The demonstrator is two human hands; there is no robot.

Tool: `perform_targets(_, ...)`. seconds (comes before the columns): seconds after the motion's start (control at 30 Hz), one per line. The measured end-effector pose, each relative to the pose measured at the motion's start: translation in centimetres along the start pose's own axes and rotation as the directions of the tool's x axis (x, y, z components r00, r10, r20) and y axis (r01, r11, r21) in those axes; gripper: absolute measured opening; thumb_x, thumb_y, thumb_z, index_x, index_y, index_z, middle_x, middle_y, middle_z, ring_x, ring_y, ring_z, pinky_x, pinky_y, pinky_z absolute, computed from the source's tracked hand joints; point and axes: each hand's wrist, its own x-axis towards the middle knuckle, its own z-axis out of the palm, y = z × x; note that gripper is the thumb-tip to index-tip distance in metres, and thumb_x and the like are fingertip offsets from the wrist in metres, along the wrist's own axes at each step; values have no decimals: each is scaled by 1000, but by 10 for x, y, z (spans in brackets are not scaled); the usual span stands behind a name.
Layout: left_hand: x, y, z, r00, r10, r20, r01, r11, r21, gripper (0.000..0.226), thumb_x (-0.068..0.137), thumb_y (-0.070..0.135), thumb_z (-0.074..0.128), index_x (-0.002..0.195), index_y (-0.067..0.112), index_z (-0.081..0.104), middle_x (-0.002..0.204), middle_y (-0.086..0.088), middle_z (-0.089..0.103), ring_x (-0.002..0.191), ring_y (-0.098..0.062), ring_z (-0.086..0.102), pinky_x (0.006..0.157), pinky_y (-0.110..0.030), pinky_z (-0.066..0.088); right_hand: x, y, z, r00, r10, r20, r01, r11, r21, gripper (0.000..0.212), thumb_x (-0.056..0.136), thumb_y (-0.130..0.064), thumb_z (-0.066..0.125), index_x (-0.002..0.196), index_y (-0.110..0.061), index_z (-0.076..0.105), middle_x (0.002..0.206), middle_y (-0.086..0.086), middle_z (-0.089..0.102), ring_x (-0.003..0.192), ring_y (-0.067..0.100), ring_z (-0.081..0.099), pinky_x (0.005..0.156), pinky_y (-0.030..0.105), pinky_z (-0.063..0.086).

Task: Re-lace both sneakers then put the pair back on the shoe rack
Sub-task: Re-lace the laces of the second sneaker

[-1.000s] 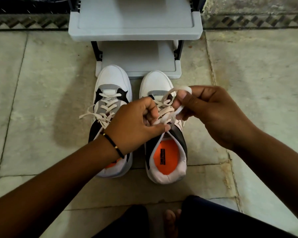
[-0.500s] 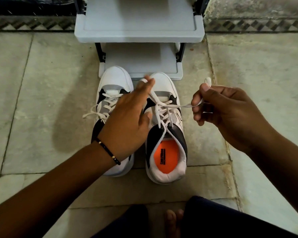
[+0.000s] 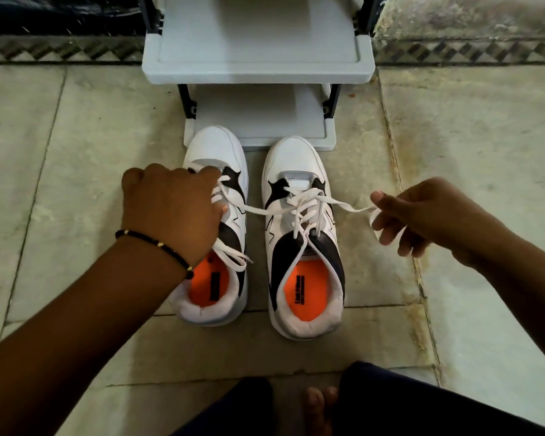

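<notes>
Two white and black sneakers with orange insoles stand side by side on the floor, toes toward the rack. The left sneaker (image 3: 230,196) is partly hidden under my left hand (image 3: 170,212). The right sneaker (image 3: 302,234) has its white lace (image 3: 306,209) stretched sideways. My left hand grips the lace's left end over the left sneaker. To the right of the shoe, my right hand (image 3: 428,215) pinches the lace's other end, which loops round its fingers. The grey shoe rack (image 3: 258,70) stands just behind the toes.
Pale stone floor tiles (image 3: 76,136) spread to both sides. A patterned border strip (image 3: 60,48) and a wall run behind the rack. My dark-trousered legs and bare toes (image 3: 321,401) are at the bottom edge.
Both hands have pulled apart sideways, drawing the right sneaker's lace taut. My left hand moved from over the right shoe to over the left shoe. The view has tilted slightly.
</notes>
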Motion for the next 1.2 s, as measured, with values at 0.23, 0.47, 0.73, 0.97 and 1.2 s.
perform_targets(0.23,8,40,8,934,352,62,-267,802,-534,39,87,14,52,126,20,49,125,-6,57,114,-22,51,94,-28,38,-4,-18,26,880,-468,-81,428,855,-292,20,82,-38,64,100,-29,68,92,-20,63,73,-1,58,63,12,39)
perform_targets(0.47,7,46,15,916,397,-55,-308,608,-732,20,87,17,52,103,17,65,100,-3,70,92,-12,61,83,-27,48,0,-17,40,818,-574,-40,554,805,-212,5,85,-24,63,87,-25,68,77,-12,69,77,8,62,69,22,45)
perform_targets(0.73,3,32,7,848,516,-118,-512,741,-436,22,82,7,47,92,17,64,73,-4,69,71,-24,60,67,-32,40,-11,-12,38,758,-652,-27,642,752,-146,12,84,-19,66,93,-24,72,82,-11,72,72,5,65,61,18,46)
perform_targets(0.97,4,-3,12,861,505,55,-505,863,-18,25,75,9,57,86,29,66,98,-1,66,108,-27,55,82,-41,39,-1,16,13,973,-196,120,211,969,-131,19,85,-12,61,75,-21,74,64,6,65,52,13,51,54,19,38)
perform_targets(1.2,0,22,18,863,475,173,-452,879,-154,30,90,33,44,119,28,48,122,3,58,119,-19,45,101,-37,28,-8,-1,29,936,-298,189,347,874,-340,17,84,-33,63,99,-26,66,84,-10,66,76,7,62,62,18,45)
